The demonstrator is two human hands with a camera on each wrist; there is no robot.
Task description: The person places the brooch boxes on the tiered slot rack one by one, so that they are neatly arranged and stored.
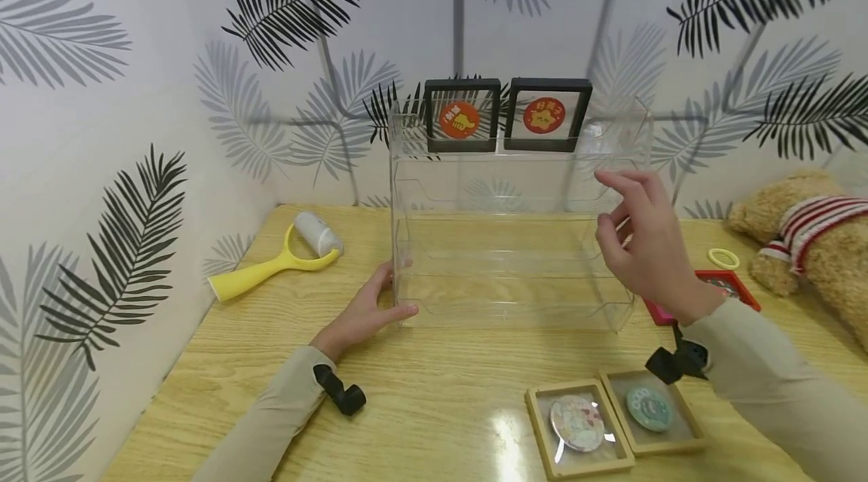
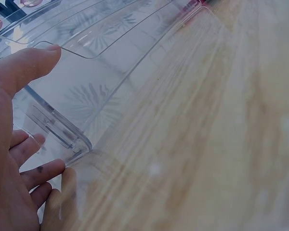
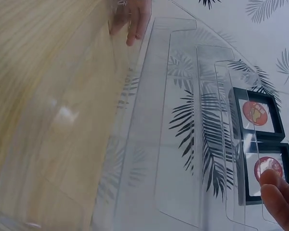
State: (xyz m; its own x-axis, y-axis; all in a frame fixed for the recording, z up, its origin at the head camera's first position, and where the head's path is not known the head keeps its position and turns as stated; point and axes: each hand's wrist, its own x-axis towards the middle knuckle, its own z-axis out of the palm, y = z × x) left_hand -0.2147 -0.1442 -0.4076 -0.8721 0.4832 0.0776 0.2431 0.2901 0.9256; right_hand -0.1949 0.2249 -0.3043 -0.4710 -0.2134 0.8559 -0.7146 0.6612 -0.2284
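A clear acrylic tiered rack [image 1: 505, 309] stands on the wooden table. My left hand [image 1: 366, 312] holds its lower left side, thumb at the front edge and the other fingers around the outer side. In the left wrist view the fingertips [image 2: 55, 167] are right at the rack's bottom corner. Two black square frames with round stickers, a left one [image 1: 461, 119] and a right one [image 1: 545, 115], sit side by side on the top tier. My right hand [image 1: 647, 241] is raised before the rack's right side, fingers loosely bent, with nothing in them.
Two wooden frames with round badges, one pinkish [image 1: 578, 424] and one green [image 1: 649, 409], lie at the front right. Behind my right forearm are a red frame [image 1: 742, 290], a yellow ring [image 1: 722, 259] and a teddy bear [image 1: 827, 241]. A yellow-handled lint roller [image 1: 271, 265] lies at the left.
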